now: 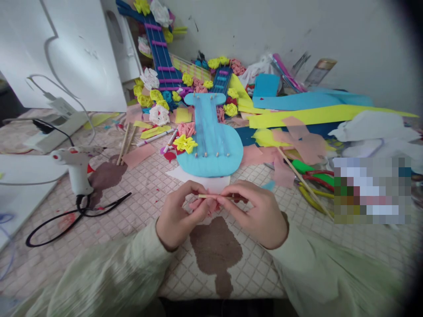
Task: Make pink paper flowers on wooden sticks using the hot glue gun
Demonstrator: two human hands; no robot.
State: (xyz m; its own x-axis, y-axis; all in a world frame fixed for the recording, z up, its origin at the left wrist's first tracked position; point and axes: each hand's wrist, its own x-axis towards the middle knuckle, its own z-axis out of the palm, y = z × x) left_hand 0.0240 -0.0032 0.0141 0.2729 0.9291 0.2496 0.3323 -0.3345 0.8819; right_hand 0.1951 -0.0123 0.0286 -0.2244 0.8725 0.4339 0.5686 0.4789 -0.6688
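Note:
Both my hands meet low in the middle of the view, over a tiled table cover (148,185). My left hand (180,215) and my right hand (256,213) each pinch one end of a thin wooden stick (211,196) lying crosswise between them. A strip of pink paper (208,204) sits at the stick, under my fingers; how it is wound I cannot tell. Just beyond my hands lies a light blue foam guitar shape (211,141) with a yellow paper flower (185,143) beside it.
A white glue gun (77,165) with a black cord stands at the left. Paper flowers, pink scraps and blue and yellow foam sheets (310,115) crowd the back. Green-handled pliers (312,174) and a long skewer (304,182) lie at the right. A white wall stands behind.

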